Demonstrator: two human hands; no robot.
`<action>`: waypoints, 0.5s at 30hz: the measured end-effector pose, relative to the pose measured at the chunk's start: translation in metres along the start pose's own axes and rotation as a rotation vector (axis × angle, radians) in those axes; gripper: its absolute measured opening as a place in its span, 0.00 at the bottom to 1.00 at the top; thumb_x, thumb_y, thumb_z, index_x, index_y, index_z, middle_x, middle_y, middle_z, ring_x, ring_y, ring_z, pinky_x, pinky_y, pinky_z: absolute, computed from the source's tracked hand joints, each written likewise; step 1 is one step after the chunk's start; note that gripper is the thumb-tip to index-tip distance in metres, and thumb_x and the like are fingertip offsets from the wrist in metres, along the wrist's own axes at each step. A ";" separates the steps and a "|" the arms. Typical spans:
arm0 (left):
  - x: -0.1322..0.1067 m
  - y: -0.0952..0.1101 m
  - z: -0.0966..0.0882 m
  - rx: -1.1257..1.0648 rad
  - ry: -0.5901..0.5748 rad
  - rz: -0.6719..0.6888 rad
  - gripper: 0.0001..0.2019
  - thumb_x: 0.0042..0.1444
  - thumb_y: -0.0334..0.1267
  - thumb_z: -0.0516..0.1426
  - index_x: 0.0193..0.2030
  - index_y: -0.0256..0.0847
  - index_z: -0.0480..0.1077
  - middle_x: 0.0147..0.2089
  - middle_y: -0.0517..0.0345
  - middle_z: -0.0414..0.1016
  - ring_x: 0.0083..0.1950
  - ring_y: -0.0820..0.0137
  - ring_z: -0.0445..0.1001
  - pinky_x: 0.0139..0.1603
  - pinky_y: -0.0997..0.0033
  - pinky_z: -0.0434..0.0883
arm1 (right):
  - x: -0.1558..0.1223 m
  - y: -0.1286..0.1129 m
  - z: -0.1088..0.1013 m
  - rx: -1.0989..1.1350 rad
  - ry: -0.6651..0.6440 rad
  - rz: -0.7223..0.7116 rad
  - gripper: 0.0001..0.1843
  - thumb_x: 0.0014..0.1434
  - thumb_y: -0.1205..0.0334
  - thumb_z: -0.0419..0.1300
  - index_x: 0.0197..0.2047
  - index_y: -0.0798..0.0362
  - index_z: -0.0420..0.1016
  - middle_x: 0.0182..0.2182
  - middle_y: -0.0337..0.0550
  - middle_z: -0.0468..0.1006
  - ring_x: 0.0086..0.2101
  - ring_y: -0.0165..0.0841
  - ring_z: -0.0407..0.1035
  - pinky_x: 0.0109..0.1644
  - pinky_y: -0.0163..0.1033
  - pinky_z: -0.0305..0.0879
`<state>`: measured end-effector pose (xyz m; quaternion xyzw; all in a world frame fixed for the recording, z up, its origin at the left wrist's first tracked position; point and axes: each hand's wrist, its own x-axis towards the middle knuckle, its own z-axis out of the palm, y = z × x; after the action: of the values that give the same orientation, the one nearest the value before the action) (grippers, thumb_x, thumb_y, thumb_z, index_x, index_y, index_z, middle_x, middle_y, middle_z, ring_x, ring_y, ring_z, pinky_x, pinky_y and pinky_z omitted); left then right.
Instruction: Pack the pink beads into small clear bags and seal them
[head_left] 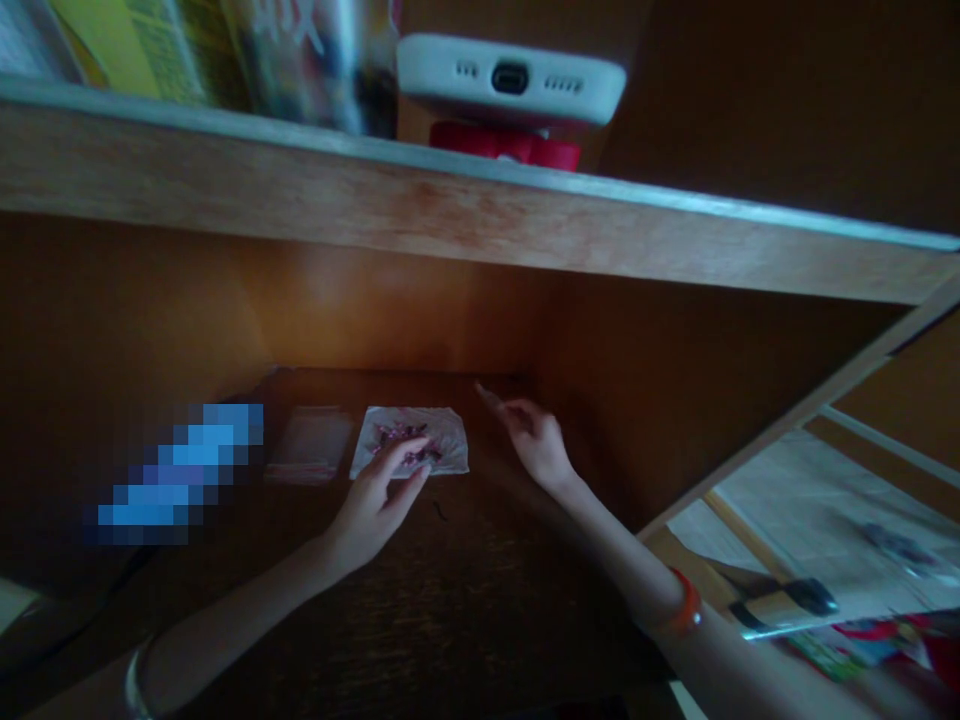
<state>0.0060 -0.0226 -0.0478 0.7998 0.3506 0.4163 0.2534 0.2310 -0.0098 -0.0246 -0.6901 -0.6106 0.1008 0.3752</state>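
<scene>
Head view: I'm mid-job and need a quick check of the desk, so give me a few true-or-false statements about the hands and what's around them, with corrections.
1. The left hand has its fingers on a white tissue bearing pink-purple bits. True.
2. The right hand is holding the tissue. False: it is apart from the tissue, to its right.
3. An orange band is on the left arm. False: it is on the right arm; a silver bangle is on the left.
4. A clear packet lies left of the tissue. True.
5. A white-cased phone sits on a red stand on the shelf above. True.
</scene>
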 end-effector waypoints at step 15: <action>-0.002 0.007 -0.007 -0.363 -0.013 -0.322 0.13 0.56 0.43 0.52 0.25 0.39 0.67 0.22 0.62 0.68 0.24 0.74 0.67 0.26 0.76 0.66 | -0.056 -0.029 0.051 0.738 -0.149 0.032 0.09 0.56 0.57 0.53 0.32 0.53 0.68 0.29 0.41 0.70 0.31 0.31 0.67 0.36 0.37 0.67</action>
<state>0.0018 -0.0278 -0.0403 0.6776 0.3914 0.4216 0.4581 0.1650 -0.0421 -0.0598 -0.5086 -0.5479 0.3698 0.5518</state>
